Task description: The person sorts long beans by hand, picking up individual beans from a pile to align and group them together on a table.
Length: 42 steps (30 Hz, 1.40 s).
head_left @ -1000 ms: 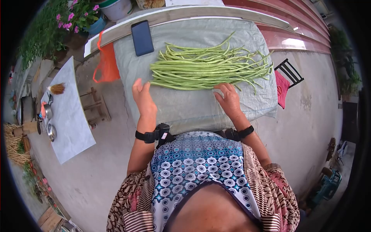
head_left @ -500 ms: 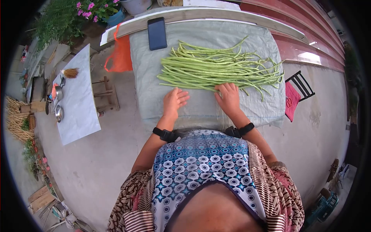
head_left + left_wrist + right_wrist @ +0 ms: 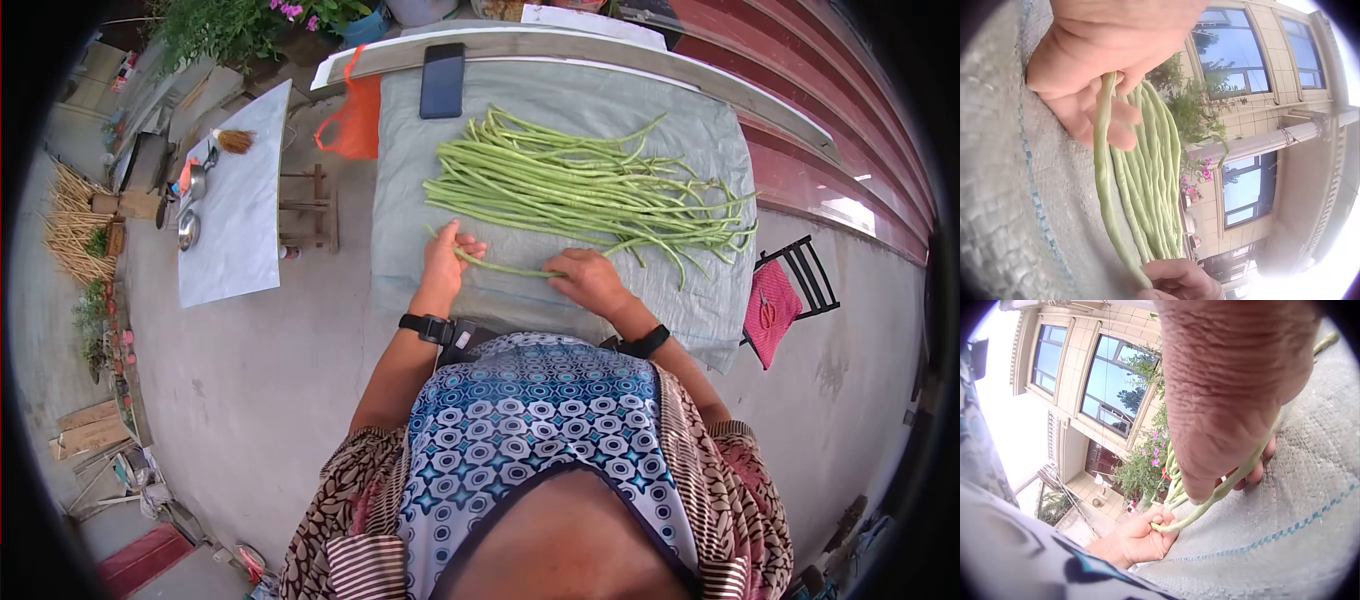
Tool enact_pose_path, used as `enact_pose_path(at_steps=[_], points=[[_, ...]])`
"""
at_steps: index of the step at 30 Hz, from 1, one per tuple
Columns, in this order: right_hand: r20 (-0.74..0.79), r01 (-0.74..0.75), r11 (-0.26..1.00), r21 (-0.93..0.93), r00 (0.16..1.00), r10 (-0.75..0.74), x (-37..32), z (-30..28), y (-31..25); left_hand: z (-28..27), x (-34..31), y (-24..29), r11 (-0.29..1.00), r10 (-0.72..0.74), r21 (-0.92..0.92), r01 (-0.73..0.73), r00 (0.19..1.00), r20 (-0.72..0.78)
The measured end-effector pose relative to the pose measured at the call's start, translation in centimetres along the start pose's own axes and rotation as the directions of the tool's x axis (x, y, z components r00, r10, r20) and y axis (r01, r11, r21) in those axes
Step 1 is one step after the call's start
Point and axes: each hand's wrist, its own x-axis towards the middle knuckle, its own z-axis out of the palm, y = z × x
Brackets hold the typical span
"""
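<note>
"Between the left hand (image 3: 443,265) and the right hand (image 3: 592,283), what's that?"

"One long green bean (image 3: 505,269), sagging slightly. The left hand pinches it close to one end, with a short tip poking out beyond the fingers."

"And the right?"

"Thumb and curled fingers nip it further along. From here I can't tell how far it runs past them."

"So it's apart from the others?"

"Between the hands, yes. It hangs on the near side of the pile of beans (image 3: 590,185), which lies lengthwise, left to right, over the grey sheet (image 3: 410,270) on the table. The left hand is just beside the pile's near left corner."

"Anything else up there?"

"A dark phone (image 3: 442,80) at the far left, lying flat, and an orange bag (image 3: 358,118) hanging off the left edge. Over to the right, a pink cloth (image 3: 772,310) is down by a black rack (image 3: 805,275)."
</note>
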Motion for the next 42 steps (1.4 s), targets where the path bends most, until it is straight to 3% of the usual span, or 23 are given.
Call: enact_pose_path(at_steps=[2, 5, 7, 14, 17, 20, 23, 29, 31, 35, 38, 42], points=[[-0.01, 0.033, 0.999, 0.03, 0.999, -0.033, 0.5, -0.4, -0.2, -0.3, 0.2, -0.6, 0.999, 0.05, 0.005, -0.05, 0.998, -0.043], [-0.207, -0.022, 0.99, -0.141, 0.978, -0.007, 2.0, -0.6, 0.1, 1.2, -1.7, -0.2, 0.984, 0.166, 0.086, -0.158, 0.982, -0.094], [-0.232, -0.08, 0.978, -0.191, 0.972, 0.034, 2.8, -0.2, 0.5, 1.6, -2.0, -0.4, 0.969, 0.225, 0.123, -0.212, 0.969, -0.103], [-0.172, -0.131, 0.926, -0.353, 0.982, 0.074, 4.1, 1.3, 1.1, 1.8, -2.5, -0.4, 0.958, 0.253, 0.156, -0.242, 0.966, -0.051], [-0.232, 0.025, 0.966, -0.256, 0.969, -0.087, 4.1, -0.7, -0.2, 2.1, -2.7, 0.0, 0.959, 0.256, 0.133, -0.249, 0.966, -0.04], [-0.057, -0.055, 0.989, 0.134, 0.996, 0.063, 3.0, -1.2, -0.2, 2.0, -2.8, -0.3, 0.956, 0.275, 0.121, -0.269, 0.961, -0.039], [0.194, -0.132, 0.963, 0.237, 0.977, 0.087, 1.8, -1.2, 0.5, 1.9, -3.0, -0.4, 0.955, 0.284, 0.097, -0.28, 0.958, -0.033], [0.168, -0.082, 0.972, 0.219, 0.985, 0.045, 1.7, -1.0, 1.0, 1.5, -2.4, -0.5, 0.964, 0.257, 0.063, -0.256, 0.966, -0.003], [0.16, -0.054, 0.979, 0.196, 0.987, 0.023, 1.8, -0.9, 1.0, 1.8, -2.7, -0.3, 0.957, 0.263, 0.122, -0.262, 0.965, 0.006], [0.089, 0.06, 0.991, 0.12, 0.993, -0.071, 2.2, -0.9, 1.1, 1.4, -2.0, -0.8, 0.97, 0.24, 0.053, -0.239, 0.97, -0.02], [-0.14, 0.102, 0.994, -0.025, 0.985, -0.105, 3.2, -1.8, 0.8, 1.4, -1.5, -1.0, 0.978, 0.211, 0.022, -0.21, 0.975, -0.07], [-0.133, -0.047, 0.963, -0.267, 0.991, 0.011, 4.3, -0.7, 1.1, 2.1, -1.4, -0.6, 0.989, 0.149, 0.011, -0.149, 0.98, -0.132]])
